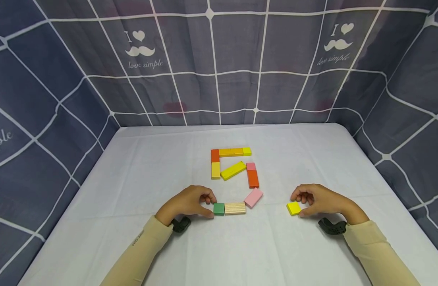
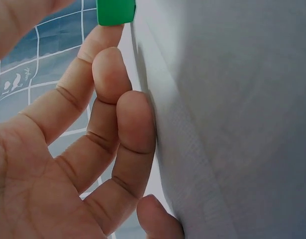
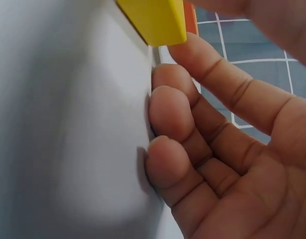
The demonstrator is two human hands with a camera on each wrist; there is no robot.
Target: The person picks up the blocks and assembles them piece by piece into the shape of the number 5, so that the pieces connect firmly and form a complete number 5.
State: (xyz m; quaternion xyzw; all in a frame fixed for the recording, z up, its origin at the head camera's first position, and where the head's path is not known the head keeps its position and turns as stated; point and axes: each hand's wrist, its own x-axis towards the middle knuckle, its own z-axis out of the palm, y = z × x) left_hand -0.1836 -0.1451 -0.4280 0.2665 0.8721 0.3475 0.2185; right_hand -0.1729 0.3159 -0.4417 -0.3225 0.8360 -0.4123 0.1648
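At the lower left end of a figure of flat blocks, my left hand pinches a small green block by its left corners, thumb in front and index finger behind. Touching that block's right side is a ridged plain-wood block. My right hand pinches a small yellow block, apart from the figure and slightly turned, between thumb and index finger. In the right wrist view, the yellow block shows at the index fingertip, and the other fingers are curled near the cloth.
A slanted pink block adjoins the plain-wood one. Beyond it are a red-orange block, a tilted yellow block and an amber strip. White cloth covers the table; a dark checked curtain encloses its back and sides.
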